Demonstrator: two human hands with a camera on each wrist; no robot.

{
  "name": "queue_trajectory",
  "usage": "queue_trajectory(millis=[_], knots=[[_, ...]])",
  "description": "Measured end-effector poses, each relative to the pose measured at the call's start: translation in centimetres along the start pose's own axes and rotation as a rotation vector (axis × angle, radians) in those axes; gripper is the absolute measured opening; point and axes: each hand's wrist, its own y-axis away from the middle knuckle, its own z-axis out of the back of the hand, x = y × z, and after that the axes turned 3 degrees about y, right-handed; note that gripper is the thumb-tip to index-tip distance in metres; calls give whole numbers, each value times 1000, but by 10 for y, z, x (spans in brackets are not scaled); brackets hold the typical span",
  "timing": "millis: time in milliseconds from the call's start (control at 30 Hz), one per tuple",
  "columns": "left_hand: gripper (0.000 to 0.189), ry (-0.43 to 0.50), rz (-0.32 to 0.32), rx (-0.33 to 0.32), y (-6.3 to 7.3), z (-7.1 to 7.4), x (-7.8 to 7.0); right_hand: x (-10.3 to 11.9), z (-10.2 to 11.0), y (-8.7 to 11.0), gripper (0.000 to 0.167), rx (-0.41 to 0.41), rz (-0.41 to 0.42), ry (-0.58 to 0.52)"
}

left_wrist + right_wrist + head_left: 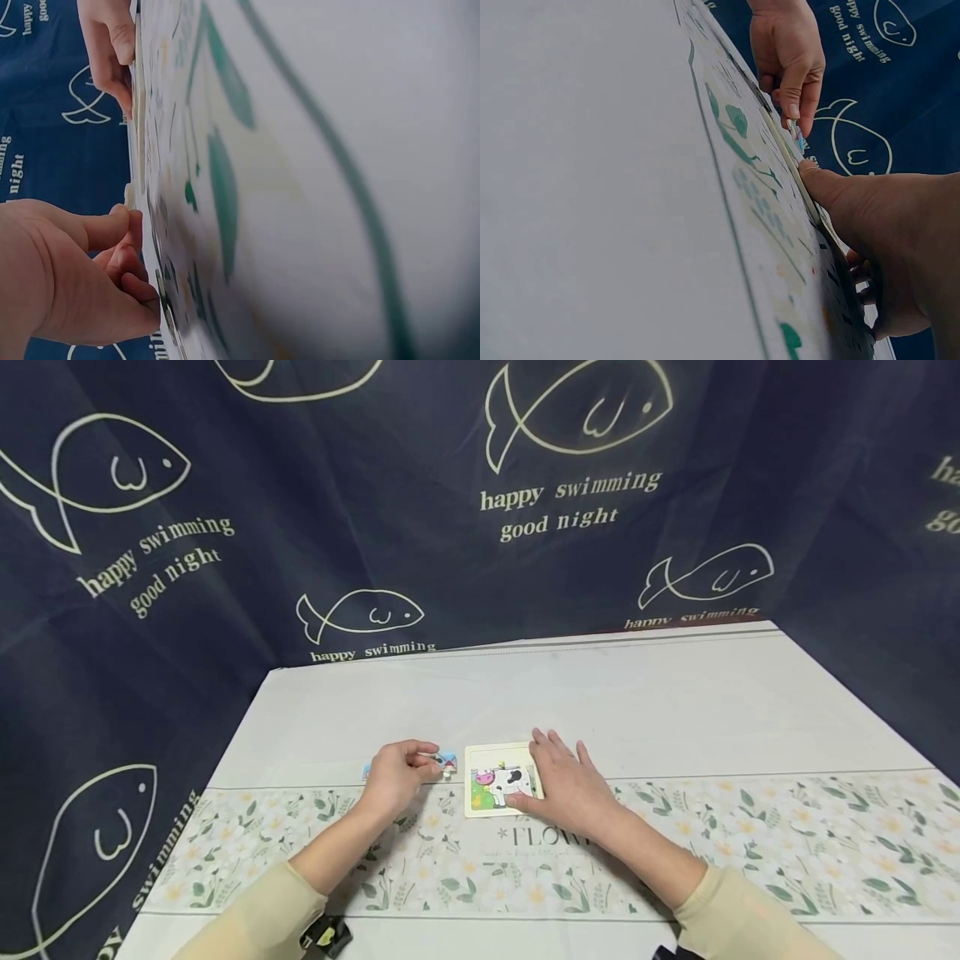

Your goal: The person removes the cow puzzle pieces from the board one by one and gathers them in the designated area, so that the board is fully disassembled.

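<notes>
In the head view a small jigsaw piece [450,762], blue with some red and white, is pinched between the thumb and fingers of my left hand [393,777]. It is just left of a cream-framed puzzle board [468,781]. A cow picture [510,781] fills the board's lower part, while its upper part is pale and bare. My right hand [573,783] rests over the board's right side, fingers spread and thumb on the cow picture. The right wrist view shows that thumb at the board's edge, close to the pinched piece [800,140].
Another blue piece [367,772] shows partly from behind my left hand. A white tablecloth [600,693] with a floral band [712,827] covers the table. Dark curtains [450,527] printed with fish hang behind and at the sides.
</notes>
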Motion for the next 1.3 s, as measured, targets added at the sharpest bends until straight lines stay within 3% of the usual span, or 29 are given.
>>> queue_trajectory(millis=[300, 867, 1300], knots=[[24, -10, -17, -9, -1, 5, 4, -1, 1, -1, 92, -13, 2, -4], [21, -23, 0, 6, 0, 7, 6, -2, 1, 3, 51, -33, 105, 4], [25, -56, -54, -14, -1, 5, 3, -1, 1, 2, 50, -20, 96, 17]])
